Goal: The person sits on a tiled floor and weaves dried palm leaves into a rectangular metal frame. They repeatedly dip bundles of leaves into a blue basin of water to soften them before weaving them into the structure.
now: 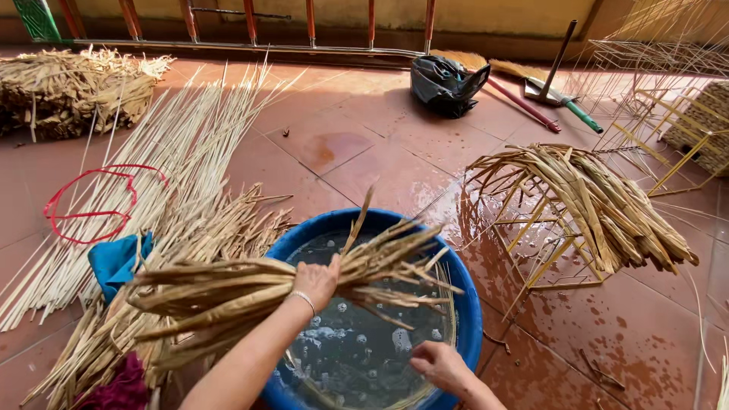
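Gripping a thick bundle of dried leaf strips (pixel 250 292) around its middle, the left hand (pixel 317 279) is closed tight, fingers wrapped, bracelet on the wrist. Bundle lies crosswise, held up over the near-left rim of the blue tub (pixel 471 304), tips fanning right over the water. Right hand (pixel 437 363) sits lower, at the tub's near edge, fingers curled loosely down toward the water (pixel 357 342); cannot tell if it pinches anything. Water looks dark with bubbles, and a few strips curve along the inner wall just right of the right hand.

Left of the left hand: a loose heap of the same dried strips (pixel 121 334) on the tiled floor, a teal cloth (pixel 114 262) tucked in it, a dark red cloth (pixel 121 387) at the bottom edge. Further left and beyond, a spread of pale thin sticks (pixel 163 152) with a red wire loop (pixel 91 201) lying on them. Far left corner, another dry pile (pixel 68 87).

Right of both hands: a yellow wire frame (pixel 543 254) on wet tiles, draped with wet strips (pixel 600 201). Beyond the tub, well apart: black bag (pixel 446 83), brooms (pixel 524 95), more wire frames (pixel 668 83) at far right.
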